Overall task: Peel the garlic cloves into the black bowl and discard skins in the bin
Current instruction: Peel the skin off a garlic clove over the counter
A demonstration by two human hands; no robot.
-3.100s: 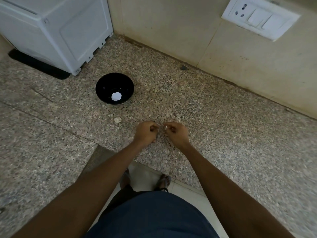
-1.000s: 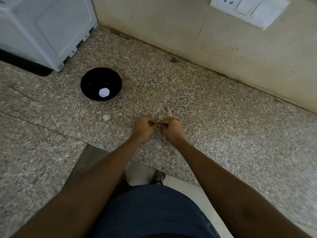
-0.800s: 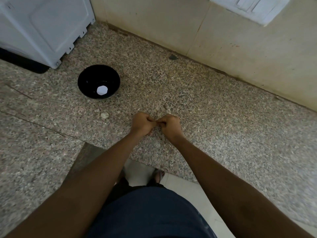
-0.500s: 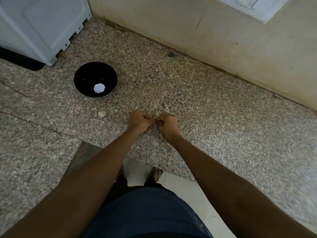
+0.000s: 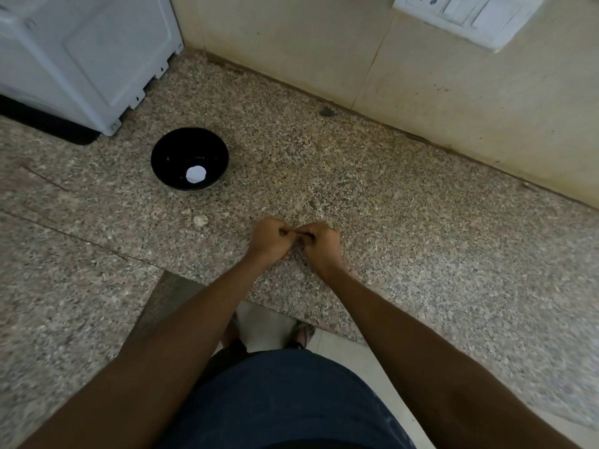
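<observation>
Step in hand: stripping the skin from one clove. The left hand (image 5: pixel 270 239) and right hand (image 5: pixel 321 243) meet knuckle to knuckle just above the near part of the granite table (image 5: pixel 421 222), fingers curled tight with the fingertips pinched together. The garlic clove is presumably held in that pinch, but it is hidden by the fingers and cannot be confirmed.

Procedure: hold the clove steady with one hand and pull the skin away with the nails of the other. Keep the work low over the table so that loose skin falls where it can be gathered for the bin; no bin is in view.

The black bowl (image 5: pixel 168 150) stands far left of the hands, well apart, with one pale round item (image 5: pixel 195 174) in its bottom. A small pale scrap (image 5: pixel 201 220) lies on the table between bowl and hands.

Against the frame 3.1 s earlier: the hands stood slightly apart; they now touch. Bowl contents and scrap are unchanged.
</observation>
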